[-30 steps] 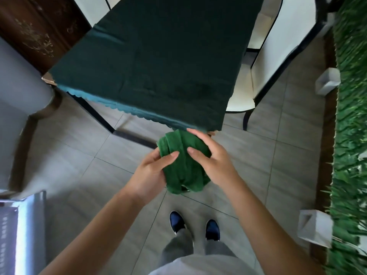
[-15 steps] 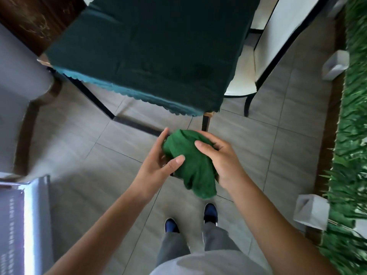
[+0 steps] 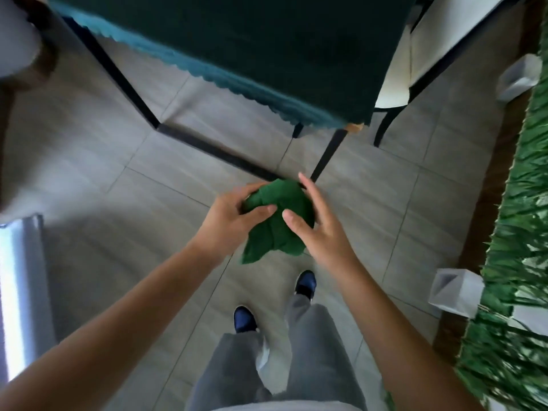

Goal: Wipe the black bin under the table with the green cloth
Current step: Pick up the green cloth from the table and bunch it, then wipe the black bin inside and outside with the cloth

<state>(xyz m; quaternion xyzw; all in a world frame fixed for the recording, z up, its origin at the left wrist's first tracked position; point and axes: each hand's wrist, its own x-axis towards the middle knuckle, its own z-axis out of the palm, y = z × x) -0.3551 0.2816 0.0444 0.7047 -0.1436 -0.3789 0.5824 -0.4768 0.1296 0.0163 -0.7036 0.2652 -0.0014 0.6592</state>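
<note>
Ahead of the hands (image 3: 234,221): table (image 3: 267,40) with overhanging dark cloth, black leg (image 3: 327,155) and floor rail (image 3: 213,149) blocking low. Open tiled floor (image 3: 98,185) to their left. Chair (image 3: 397,93) and green hedge (image 3: 522,232) crowd the right.

A grey tiled floor (image 3: 124,179) carries everything. On it stand the black-legged table (image 3: 327,154) at the far side, a chair (image 3: 382,130) far right, two white boxes (image 3: 455,292) along the right, and the person's dark shoes (image 3: 244,318) near.
</note>
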